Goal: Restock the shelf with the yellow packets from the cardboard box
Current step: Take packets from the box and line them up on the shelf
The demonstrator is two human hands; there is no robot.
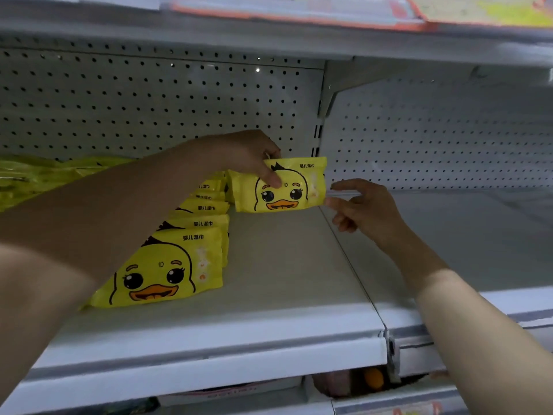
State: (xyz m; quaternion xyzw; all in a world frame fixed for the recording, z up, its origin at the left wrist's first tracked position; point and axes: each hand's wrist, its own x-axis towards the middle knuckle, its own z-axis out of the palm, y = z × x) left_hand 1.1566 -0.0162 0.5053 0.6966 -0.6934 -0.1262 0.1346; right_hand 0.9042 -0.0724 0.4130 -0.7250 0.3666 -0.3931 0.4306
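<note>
Head | left hand [248, 154] pinches upright yellow packet [287, 194]: cartoon duck face, black crest | right hand [365, 211] loose-fingered, thumb touching packet's edge | on shelf [284, 265]

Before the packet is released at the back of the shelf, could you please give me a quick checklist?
1. Left hand grip on the held packet, thumb across its front: ok.
2. Held packet upright, duck face forward: ok.
3. Right hand touching its right edge: cannot tell.
4. Held packet's bottom resting on the shelf: cannot tell.
5. Bare shelf space right of the row of packets: ok.
</note>
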